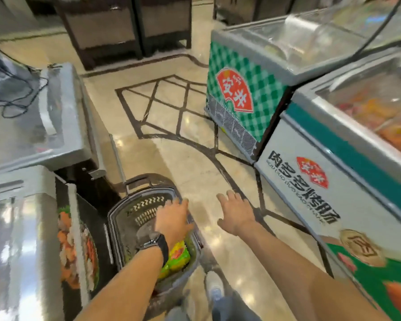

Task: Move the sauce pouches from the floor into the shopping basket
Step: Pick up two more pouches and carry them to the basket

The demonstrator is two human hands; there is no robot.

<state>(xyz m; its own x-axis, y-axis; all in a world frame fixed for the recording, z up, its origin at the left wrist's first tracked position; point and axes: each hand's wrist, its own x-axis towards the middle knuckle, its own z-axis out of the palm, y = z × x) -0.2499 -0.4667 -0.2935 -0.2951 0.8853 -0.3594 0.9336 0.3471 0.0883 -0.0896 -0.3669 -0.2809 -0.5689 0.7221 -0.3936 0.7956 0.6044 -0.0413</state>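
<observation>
Left hand [174, 218] over basket [116, 228] rim, fingers spread, pouches [178, 257] inside, right hand [235, 214] open (empty) above bare floor [171, 158].

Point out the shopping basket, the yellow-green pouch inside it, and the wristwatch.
shopping basket [148, 181]: head view, far handle.
yellow-green pouch [180, 254]: head view, its front face.
wristwatch [163, 247]: head view, dark strap on the left wrist.

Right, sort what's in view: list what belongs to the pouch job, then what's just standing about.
Part of the job:
- shopping basket, on the floor
- yellow-green pouches, already inside it
- left hand, over the basket, holding nothing
- right hand, open above the bare floor

Just standing about:
- green checked freezer
- white freezer beside it
- steel chests on the left
- wristwatch
</observation>
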